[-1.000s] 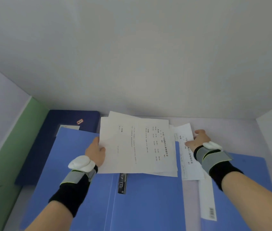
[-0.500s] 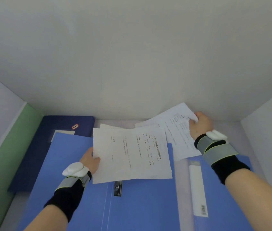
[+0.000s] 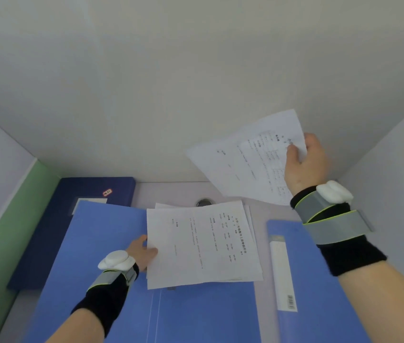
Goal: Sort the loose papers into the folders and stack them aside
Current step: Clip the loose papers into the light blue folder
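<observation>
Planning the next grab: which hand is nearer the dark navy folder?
Left. The left hand grips the paper stack just right of the navy folder; the right hand holds a sheet aloft, far right.

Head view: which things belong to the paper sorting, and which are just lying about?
Job: paper stack held by left hand; raised sheets held by right hand; open blue folder; second blue folder; dark blue folder.
Lying about: round grey fitting on the desk; green panel at left.
</observation>
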A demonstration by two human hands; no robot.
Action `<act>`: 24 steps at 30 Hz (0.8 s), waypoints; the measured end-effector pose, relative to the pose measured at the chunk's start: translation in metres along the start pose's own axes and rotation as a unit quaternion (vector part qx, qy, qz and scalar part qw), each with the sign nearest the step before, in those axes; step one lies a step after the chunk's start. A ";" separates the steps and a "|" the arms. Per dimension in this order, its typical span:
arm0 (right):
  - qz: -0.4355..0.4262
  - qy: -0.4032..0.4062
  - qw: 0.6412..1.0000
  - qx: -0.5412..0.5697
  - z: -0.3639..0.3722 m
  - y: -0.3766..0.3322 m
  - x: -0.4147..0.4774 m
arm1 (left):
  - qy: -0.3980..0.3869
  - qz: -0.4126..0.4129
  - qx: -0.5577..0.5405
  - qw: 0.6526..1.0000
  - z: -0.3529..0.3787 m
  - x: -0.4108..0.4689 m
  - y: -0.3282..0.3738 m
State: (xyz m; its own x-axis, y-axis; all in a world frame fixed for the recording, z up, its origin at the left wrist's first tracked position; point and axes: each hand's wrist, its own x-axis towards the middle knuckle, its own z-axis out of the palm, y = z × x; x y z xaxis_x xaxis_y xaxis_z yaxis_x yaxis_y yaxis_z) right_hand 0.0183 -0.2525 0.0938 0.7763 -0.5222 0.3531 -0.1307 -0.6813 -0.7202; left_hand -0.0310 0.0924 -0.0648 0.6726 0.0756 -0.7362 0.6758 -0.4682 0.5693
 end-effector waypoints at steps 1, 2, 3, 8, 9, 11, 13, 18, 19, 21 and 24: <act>0.019 0.008 1.000 0.024 -0.004 0.000 0.002 | -0.004 -0.004 -0.007 1.000 0.002 -0.001 0.000; 0.040 0.010 0.998 0.045 -0.006 0.001 0.005 | -0.003 -0.006 -0.014 1.000 0.004 -0.003 0.000; 0.064 0.004 0.996 0.061 -0.007 0.003 0.007 | -0.001 -0.009 -0.020 1.000 0.006 -0.003 0.000; 0.122 -0.090 0.988 0.015 0.015 0.037 -0.008 | -0.008 -0.030 -0.061 0.998 0.011 -0.002 -0.002; 0.132 -0.109 0.985 0.009 0.024 0.047 -0.017 | -0.001 -0.035 -0.067 0.997 0.011 -0.003 -0.002; 0.163 -0.141 0.977 0.001 0.036 0.065 -0.037 | 0.008 -0.049 -0.077 0.996 0.012 -0.006 -0.001; 0.196 -0.168 0.966 -0.018 0.048 0.081 -0.058 | 0.012 -0.064 -0.091 0.994 0.012 -0.007 -0.001; 0.268 -0.242 0.932 -0.026 0.072 0.108 -0.094 | 0.011 -0.053 -0.094 0.994 0.007 0.000 0.001; 0.282 -0.257 0.924 -0.025 0.076 0.111 -0.098 | 0.013 -0.038 -0.080 0.996 0.006 0.003 0.001; 0.304 -0.289 0.907 -0.024 0.083 0.113 -0.105 | 0.025 0.000 -0.034 0.999 0.005 0.010 -0.003; 0.302 -0.323 0.896 -0.043 0.091 0.114 -0.114 | 0.059 0.037 0.003 0.998 0.012 0.012 -0.004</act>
State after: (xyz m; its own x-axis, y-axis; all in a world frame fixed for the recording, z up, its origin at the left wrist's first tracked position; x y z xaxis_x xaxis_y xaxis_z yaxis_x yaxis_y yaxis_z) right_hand -0.0289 -0.2238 -0.0827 0.7386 -0.4218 -0.5259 -0.6735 -0.4265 -0.6038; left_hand -0.0291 0.0841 -0.0803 0.7518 0.1440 -0.6434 0.6212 -0.4821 0.6179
